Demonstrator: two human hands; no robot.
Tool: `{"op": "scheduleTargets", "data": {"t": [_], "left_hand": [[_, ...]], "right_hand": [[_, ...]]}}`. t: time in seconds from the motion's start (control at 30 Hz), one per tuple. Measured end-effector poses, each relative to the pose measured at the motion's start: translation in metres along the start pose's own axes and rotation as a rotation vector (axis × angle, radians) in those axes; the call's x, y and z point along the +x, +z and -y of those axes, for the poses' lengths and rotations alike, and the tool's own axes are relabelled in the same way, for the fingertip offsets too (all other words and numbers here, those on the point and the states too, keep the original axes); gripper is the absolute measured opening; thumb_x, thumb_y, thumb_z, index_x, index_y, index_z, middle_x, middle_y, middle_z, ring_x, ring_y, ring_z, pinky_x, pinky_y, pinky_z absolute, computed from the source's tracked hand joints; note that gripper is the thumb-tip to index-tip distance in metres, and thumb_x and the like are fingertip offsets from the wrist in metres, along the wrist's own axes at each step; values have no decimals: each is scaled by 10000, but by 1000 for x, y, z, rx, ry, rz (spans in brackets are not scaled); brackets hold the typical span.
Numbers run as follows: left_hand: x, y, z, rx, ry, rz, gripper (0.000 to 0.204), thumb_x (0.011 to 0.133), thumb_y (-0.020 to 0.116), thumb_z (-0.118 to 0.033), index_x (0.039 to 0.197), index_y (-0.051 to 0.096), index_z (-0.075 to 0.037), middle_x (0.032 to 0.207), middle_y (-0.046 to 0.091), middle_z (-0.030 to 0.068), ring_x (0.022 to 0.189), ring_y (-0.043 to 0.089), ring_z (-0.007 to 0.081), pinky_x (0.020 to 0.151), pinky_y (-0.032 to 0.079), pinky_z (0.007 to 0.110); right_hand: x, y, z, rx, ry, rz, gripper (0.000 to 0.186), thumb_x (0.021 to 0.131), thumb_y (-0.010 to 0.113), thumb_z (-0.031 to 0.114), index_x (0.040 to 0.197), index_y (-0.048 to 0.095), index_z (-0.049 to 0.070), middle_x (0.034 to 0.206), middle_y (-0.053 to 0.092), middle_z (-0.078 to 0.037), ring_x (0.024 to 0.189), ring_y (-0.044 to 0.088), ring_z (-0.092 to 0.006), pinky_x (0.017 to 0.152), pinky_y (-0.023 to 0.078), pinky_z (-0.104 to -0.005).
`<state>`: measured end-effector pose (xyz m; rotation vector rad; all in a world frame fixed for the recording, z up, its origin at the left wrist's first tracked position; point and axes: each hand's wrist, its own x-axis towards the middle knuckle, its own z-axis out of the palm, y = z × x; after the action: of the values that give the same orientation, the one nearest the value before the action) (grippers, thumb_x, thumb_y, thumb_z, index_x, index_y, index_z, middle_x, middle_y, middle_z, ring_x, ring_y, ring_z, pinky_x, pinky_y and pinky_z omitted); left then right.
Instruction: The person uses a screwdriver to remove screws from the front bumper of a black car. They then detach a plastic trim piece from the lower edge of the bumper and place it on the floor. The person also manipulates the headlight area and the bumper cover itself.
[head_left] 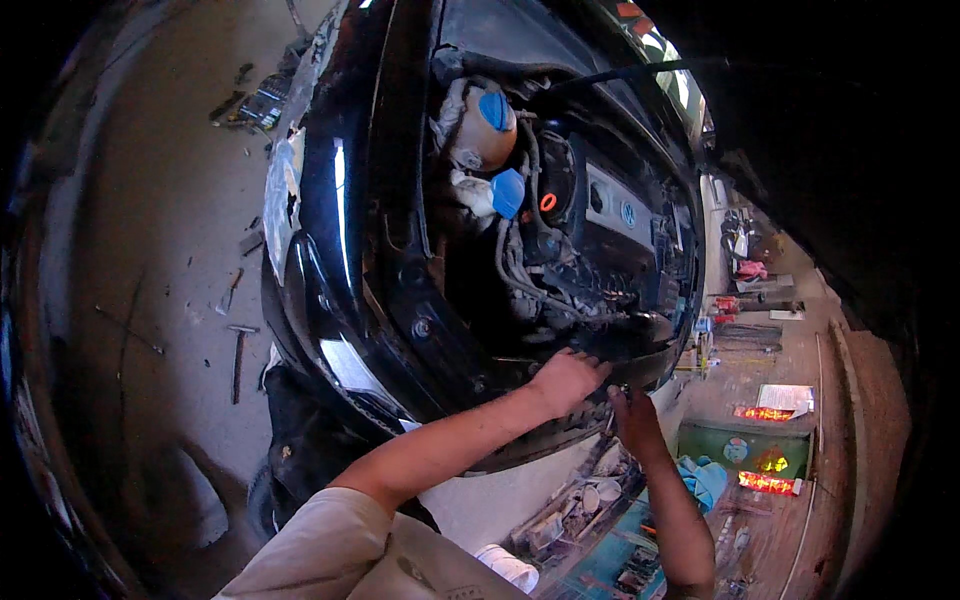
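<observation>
My left hand (572, 380) lies on the black front edge of a car's open engine bay, its fingers loosely bent over the dark trim and partly hidden. Close to its right, my right hand (632, 418) has thumb and fingers drawn together at the same front panel (655, 368). Whatever may be between those fingertips is too dark and small to make out. Beyond the hands sits the engine cover (620, 210), with a small orange ring (548, 202) beside it. A brownish coolant tank (480, 135) with a blue cap (494, 110) and a second blue cap (507, 193) stand farther left.
The black fender (345, 230) curves along the left, its edge scuffed. A hammer (238, 362) and a tool set (262, 103) lie on the floor. Cluttered parts, a white bucket (508, 566) and a light blue cloth (702, 482) are at lower right. The raised hood (800, 120) hangs at upper right.
</observation>
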<state>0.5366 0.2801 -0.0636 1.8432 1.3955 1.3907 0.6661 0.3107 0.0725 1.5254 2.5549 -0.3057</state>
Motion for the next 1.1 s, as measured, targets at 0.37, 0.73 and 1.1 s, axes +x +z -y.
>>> {"op": "scheduleTargets", "data": {"t": [0.37,0.73,1.1], "left_hand": [[5,-14,11,-256,-11,268,333,742,709,-190,1017,599,-38,947,646,187,922,605,399,800,493,479],[8,-13,20,-275,57,223,362,700,760,-206,1006,642,-53,924,646,175,897,618,367,773,494,448],[7,-9,11,-54,15,144,450,680,777,-227,1052,585,-61,951,645,168,859,614,387,762,497,453]], "right_hand": [[2,-19,24,-488,-293,148,273,869,589,156,1093,552,5,1044,604,-207,1031,557,-396,868,455,-459],[17,-22,6,-542,-838,-209,337,876,625,228,1103,533,-3,850,628,-222,773,613,-412,734,508,-479],[10,-12,10,-377,-474,-63,363,905,600,293,1048,519,-31,890,624,-266,835,601,-450,738,470,-533]]}}
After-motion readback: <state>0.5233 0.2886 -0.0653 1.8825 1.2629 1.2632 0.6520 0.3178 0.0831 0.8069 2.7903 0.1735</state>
